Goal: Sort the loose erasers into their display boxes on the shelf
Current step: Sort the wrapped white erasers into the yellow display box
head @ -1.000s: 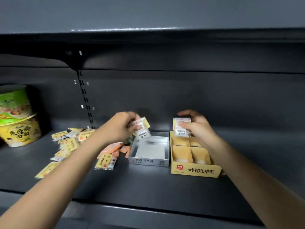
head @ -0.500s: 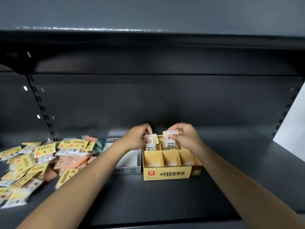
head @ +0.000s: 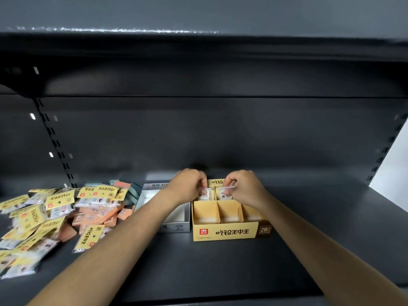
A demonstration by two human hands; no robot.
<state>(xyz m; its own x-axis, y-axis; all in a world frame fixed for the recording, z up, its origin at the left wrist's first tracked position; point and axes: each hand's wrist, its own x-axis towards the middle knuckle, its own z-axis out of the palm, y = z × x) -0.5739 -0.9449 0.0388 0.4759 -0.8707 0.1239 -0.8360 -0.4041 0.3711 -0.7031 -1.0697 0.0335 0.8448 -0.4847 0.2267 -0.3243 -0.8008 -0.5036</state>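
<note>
Head view: left hand (head: 189, 186) pinches a packaged eraser (head: 204, 194) over the back-left compartment of the yellow display box (head: 229, 231), centre frame. Right hand (head: 244, 187) pinches a second packaged eraser (head: 226, 193) over the next back compartment. Front compartments show white at the bottom. Grey display box (head: 176, 227) touches the yellow one's left side. Loose eraser pile (head: 57, 215) lies on the shelf (head: 198, 266), lower left of frame.
</note>
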